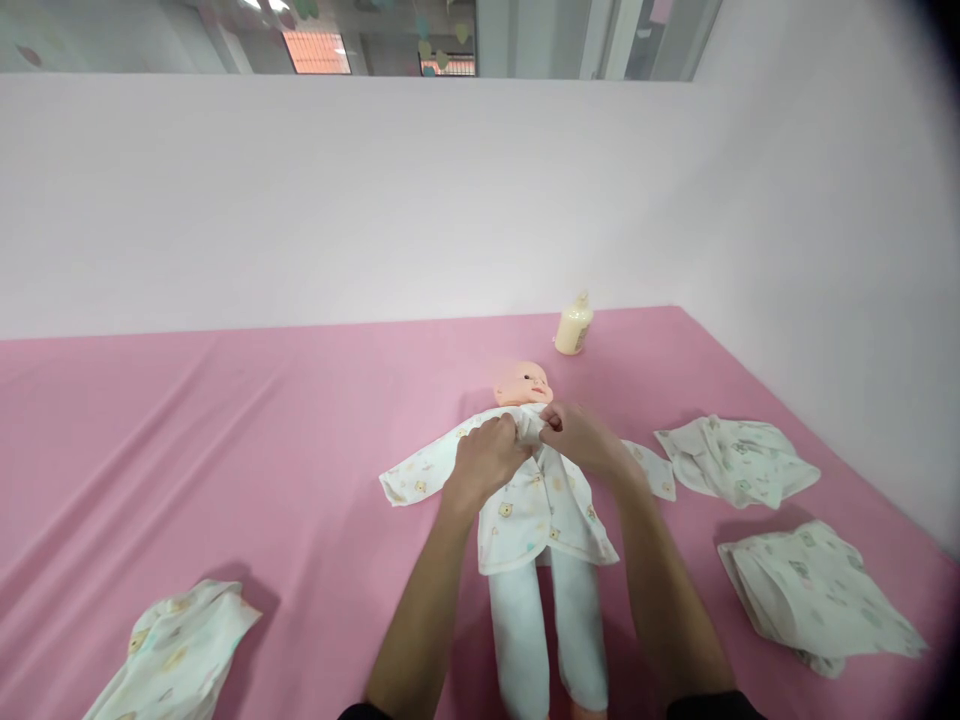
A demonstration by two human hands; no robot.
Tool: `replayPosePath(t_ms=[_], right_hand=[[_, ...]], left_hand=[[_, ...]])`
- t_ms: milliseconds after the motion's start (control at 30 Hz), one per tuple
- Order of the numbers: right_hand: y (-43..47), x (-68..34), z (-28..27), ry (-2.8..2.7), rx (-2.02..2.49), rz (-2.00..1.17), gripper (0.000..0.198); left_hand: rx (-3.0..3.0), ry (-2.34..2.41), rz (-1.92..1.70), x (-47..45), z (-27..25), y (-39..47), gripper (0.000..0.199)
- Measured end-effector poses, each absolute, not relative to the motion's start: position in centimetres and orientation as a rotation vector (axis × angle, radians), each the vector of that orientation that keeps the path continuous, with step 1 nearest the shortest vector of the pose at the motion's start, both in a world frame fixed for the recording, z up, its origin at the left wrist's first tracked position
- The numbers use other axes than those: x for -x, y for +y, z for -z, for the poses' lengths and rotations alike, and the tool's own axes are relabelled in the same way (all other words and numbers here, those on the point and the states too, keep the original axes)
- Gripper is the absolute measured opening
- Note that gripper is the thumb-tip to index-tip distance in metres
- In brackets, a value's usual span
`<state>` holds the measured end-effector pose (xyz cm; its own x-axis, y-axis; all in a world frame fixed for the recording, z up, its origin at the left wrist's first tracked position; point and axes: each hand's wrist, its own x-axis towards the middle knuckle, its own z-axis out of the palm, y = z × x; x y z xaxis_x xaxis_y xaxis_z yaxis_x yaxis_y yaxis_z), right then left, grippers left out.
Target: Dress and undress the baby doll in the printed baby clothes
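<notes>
A baby doll [519,384] lies on its back, dressed in a white printed jacket [514,515] and pale trousers [519,625]. Both hands are at the jacket's upper front, just below the doll's chin. My left hand [489,455] is closed on the jacket's edge. My right hand [579,435] pinches the cloth on the other side of the opening, its thumb and fingers together. The jacket's sleeves spread out to both sides, and the lower front lies together over the doll's belly. Whatever fastener sits between my fingers is hidden.
The doll rests on a pink sheet [262,480] against white walls. Behind its head stands a cream-coloured pump bottle [574,326]. Two folded white printed cloths, one upper [739,460] and one lower [821,595], lie at right. Another printed cloth [176,650] is at lower left.
</notes>
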<state>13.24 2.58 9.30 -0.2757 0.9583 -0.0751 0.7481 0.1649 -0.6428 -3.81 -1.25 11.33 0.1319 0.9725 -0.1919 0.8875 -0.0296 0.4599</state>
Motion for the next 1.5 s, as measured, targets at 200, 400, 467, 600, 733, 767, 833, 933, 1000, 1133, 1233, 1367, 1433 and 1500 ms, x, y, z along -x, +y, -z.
replayPosePath(t_ms=[200,400,467,600,733,767,833,933,1000,1133,1233,1367,1433,1500], right_hand=[[1.8,-13.5,-10.2,-2.077,1.642,-0.772,0.026],[1.3,-12.3,-9.9,-2.195,1.65,-0.746,0.019],[1.3,-12.2,-9.6,-2.232,1.659,-0.698,0.018],[0.9,-12.7,-10.1,-2.193,1.736,-0.613,0.013],[0.1,-13.1,-11.3,-2.159,1.787,-0.538,0.021],[0.0,-13.1,-11.5,-2.152,1.79,-0.543,0.025],[0.1,-13.1,-11.7,-2.139,1.777,-0.582,0.031],[0.6,-13.2,-11.6,-2.136,1.696,-0.683,0.035],[0.9,-13.5,-11.5,-2.137,1.631,-0.771,0.034],[0.8,-14.1,-11.9,-2.123,1.55,-0.942,0.03],[0.6,-14.4,-12.3,-2.1,1.526,-1.015,0.026],[0.7,-14.4,-12.3,-2.103,1.508,-1.002,0.026],[0.9,-14.3,-12.1,-2.1,1.505,-0.991,0.025],[1.0,-14.3,-12.1,-2.098,1.512,-0.977,0.025]], left_hand=[[-2.072,1.954,-0.041,2.4,-11.6,-1.6,0.021],[-2.042,2.076,-0.092,4.7,-11.4,-1.6,0.018],[-2.031,2.076,-0.093,5.3,-11.2,-1.5,0.015],[-2.013,2.061,-0.067,6.1,-11.2,-1.4,0.015],[-2.052,2.065,-0.101,5.9,-11.3,-1.5,0.017],[-2.081,2.051,-0.128,5.7,-11.3,-1.6,0.018],[-2.169,1.978,-0.196,5.2,-11.2,-1.6,0.019],[-2.309,1.8,-0.283,4.4,-11.0,-1.6,0.021],[-2.343,1.703,-0.334,4.0,-10.9,-1.5,0.022],[-2.311,1.624,-0.452,3.4,-10.7,-1.1,0.021],[-2.274,1.608,-0.523,3.4,-10.3,-0.8,0.021],[-2.258,1.597,-0.559,3.6,-9.9,-0.7,0.022],[-2.268,1.592,-0.564,3.6,-9.9,-0.7,0.023],[-2.279,1.592,-0.564,3.6,-9.9,-0.7,0.023]])
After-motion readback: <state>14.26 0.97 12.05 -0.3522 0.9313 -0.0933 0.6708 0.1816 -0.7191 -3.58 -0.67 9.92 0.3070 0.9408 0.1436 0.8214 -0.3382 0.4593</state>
